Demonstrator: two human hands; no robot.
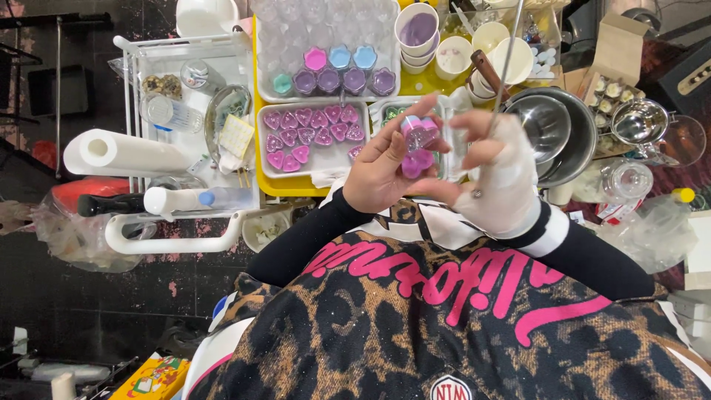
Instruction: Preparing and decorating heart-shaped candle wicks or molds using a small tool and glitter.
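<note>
At the far left a white paper towel roll [122,153] is being seen lying on a white wire trolley [181,241], with a white squeeze bottle with a blue cap [181,200] just below it. Further right, a white tray of pink heart-shaped candles [311,138] is resting on the yellow surface [285,187], and beyond it a tray of purple, blue and pink flower-shaped candles [337,70] is being kept.

In the middle, a small pink-and-purple heart-shaped candle in a clear plastic cup [417,133] is being held up above the surface by the left hand [381,174]; its grip is narrow, fingertips pinched on the cup's sides. A second pink candle [416,163] is being cupped just beneath. The piece is judged light, rigid and slick, its wax top easily marked, so the rim sides are being favoured for holding.

The right hand [503,181], wrapped in a white glove, is closed on a thin metal rod [507,67]. A steel bowl [563,133] is sitting behind it.
</note>
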